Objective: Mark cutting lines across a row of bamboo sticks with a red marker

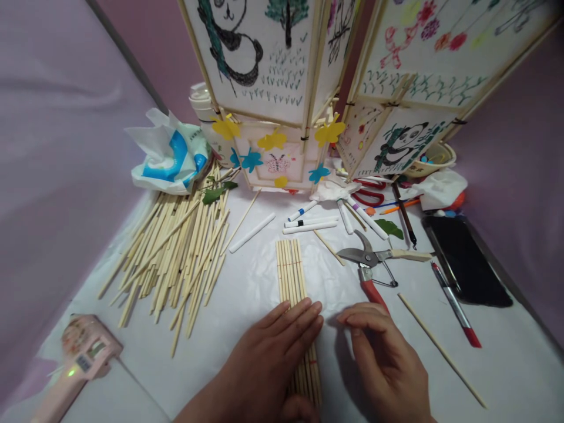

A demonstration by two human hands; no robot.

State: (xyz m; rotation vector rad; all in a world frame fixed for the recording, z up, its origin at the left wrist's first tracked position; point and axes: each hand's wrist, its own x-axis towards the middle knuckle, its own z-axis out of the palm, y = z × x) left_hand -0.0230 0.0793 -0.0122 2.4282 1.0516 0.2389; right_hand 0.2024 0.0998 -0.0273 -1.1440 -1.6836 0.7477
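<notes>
A row of thin wooden sticks [291, 267], with small red marks across them, lies side by side on the white table cover. My left hand [282, 346] rests flat over the middle of this row, its fingers stretched out and hiding part of it. Just right of the sticks hovers my right hand [388, 364], fingers loosely curved, thumb apart, nothing visible in it. Beyond it are red-handled pruning shears [368, 264] with their blades apart. A single loose stick [440, 349] lies to the right.
A big pile of sticks [176, 252] spreads at left, near a tissue pack [171, 155] and a pink glue gun [83, 352]. White markers [311, 224] lie ahead. Paper lanterns with panda drawings [259, 59] stand behind. A phone [469, 258] and a red-capped pen [456, 305] are at right.
</notes>
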